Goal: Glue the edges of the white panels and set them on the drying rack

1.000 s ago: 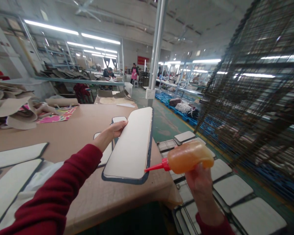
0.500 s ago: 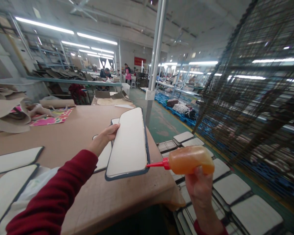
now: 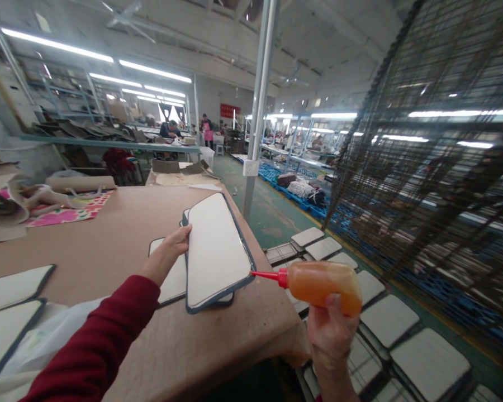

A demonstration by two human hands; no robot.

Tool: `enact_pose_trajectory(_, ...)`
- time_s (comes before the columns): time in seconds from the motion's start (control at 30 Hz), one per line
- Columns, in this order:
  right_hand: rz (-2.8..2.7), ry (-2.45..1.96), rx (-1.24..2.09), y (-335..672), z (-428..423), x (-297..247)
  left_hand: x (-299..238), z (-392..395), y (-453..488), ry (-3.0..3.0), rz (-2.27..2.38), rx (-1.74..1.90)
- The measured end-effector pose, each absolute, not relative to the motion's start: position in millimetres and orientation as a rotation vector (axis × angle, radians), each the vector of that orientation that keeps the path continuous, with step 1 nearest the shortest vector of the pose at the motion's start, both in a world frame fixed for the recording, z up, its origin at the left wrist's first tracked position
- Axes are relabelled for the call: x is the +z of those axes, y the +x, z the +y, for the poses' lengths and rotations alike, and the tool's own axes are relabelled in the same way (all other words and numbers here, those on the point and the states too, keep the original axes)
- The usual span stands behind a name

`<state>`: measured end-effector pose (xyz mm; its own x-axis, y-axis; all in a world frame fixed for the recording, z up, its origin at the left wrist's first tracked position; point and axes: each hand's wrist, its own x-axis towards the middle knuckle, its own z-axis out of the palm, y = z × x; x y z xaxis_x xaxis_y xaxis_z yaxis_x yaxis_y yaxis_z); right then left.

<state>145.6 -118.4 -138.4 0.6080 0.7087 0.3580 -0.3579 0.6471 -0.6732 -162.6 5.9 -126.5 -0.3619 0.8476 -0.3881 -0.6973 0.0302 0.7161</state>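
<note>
My left hand (image 3: 170, 251) grips the left edge of a long white panel with a dark blue border (image 3: 214, 248) and holds it tilted above the brown table (image 3: 109, 240). My right hand (image 3: 330, 334) is wrapped round an orange squeeze bottle (image 3: 323, 283). Its red nozzle (image 3: 268, 274) touches the panel's right edge near the lower corner. Another similar panel (image 3: 174, 276) lies flat on the table under the held one.
More white panels (image 3: 12, 285) lie at the table's left. Several panels (image 3: 402, 324) rest on racks on the floor to the right. A dark wire rack (image 3: 436, 167) rises at right, and a white pillar (image 3: 257, 106) stands ahead. Rolled material (image 3: 46, 195) sits far left. People work in the distance.
The held panel has swung lower and flatter toward the table. The bottle's nozzle has moved up along the panel's right edge. The view has shifted slightly to the right.
</note>
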Motion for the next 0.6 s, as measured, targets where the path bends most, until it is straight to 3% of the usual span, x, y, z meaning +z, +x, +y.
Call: enact_pose_trajectory(0.6,-0.579,-0.688,0.561,134.1,-115.5,-151.0,-133.2,9.9,-164.5,0.136,1.144,1.606)
